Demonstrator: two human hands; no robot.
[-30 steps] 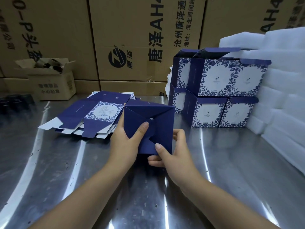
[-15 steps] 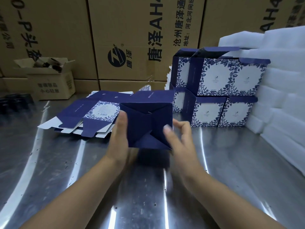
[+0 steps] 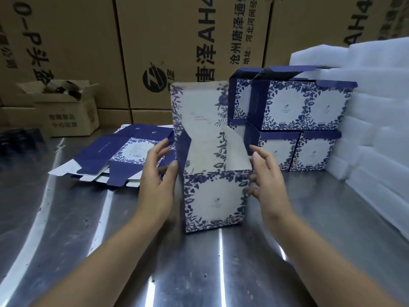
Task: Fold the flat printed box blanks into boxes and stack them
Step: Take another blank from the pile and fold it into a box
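2 grips are flanking the upright printed box [image 3: 213, 198] standing on the steel bench [image 3: 309, 240], its top flaps gaping. the left grip [image 3: 159, 173] is hanging released, with its thumb seemingly touching the box's left edge. the right grip [image 3: 265, 173] is hovering released just beside the right wall. likely next: tucking the flaps shut, then stacking it with the folded boxes [image 3: 305, 107].

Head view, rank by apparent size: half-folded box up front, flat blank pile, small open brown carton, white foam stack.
1. white foam stack
2. half-folded box, lid flap up; it is nearest the camera, which flatters it
3. flat blank pile and small open brown carton: they look close, so not ranked
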